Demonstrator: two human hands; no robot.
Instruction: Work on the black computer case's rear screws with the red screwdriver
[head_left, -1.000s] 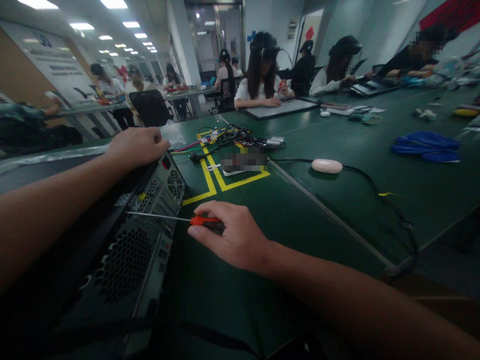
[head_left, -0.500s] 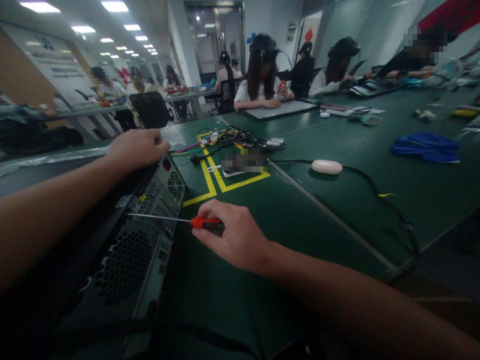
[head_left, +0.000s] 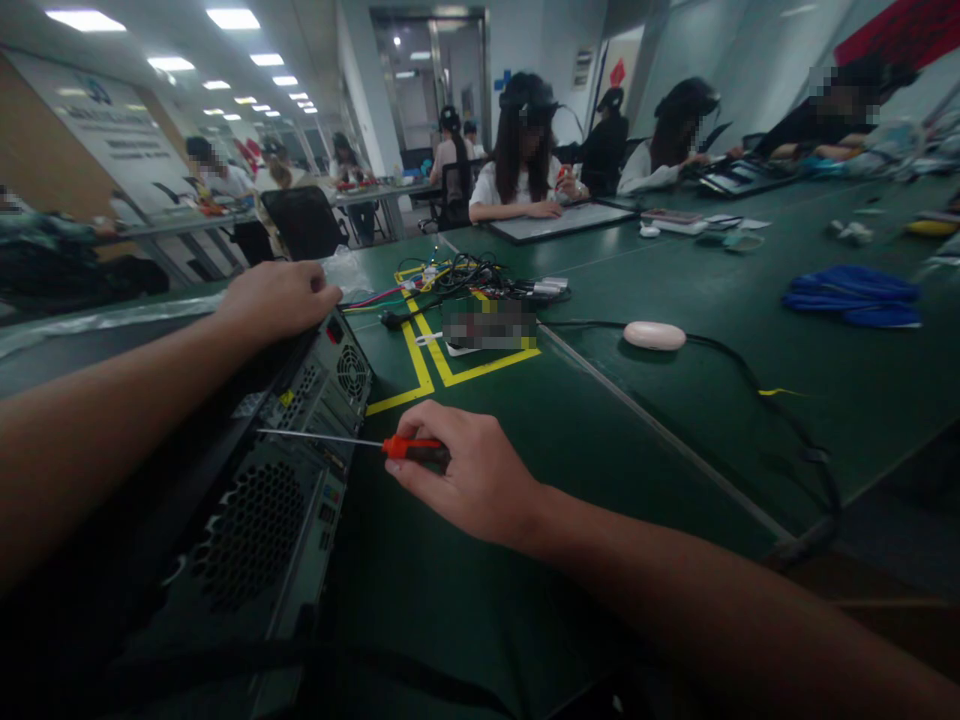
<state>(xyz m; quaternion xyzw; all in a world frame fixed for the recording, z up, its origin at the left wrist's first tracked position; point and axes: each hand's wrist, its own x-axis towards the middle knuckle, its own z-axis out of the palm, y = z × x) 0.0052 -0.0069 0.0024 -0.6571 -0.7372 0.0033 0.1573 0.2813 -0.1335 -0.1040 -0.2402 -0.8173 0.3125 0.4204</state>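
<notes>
On the green surface point(head_left: 600, 440) at my left, the computer point(head_left: 255, 525) looks heavy and rigid, best steadied by its top edge, where my left hand point(head_left: 277, 292) lies, fingers bent, grip hidden. My right hand point(head_left: 472, 470) is closed round a light, stiff-looking screwdriver point(head_left: 386, 446), tip at the computer's back.

Rectangular ceiling lights point(head_left: 233, 19) glow near a lettered wall sign point(head_left: 112, 120). Beyond the green bench point(head_left: 637, 460) stand a black office chair point(head_left: 302, 220) and a metal-framed glass door point(head_left: 411, 80)
</notes>
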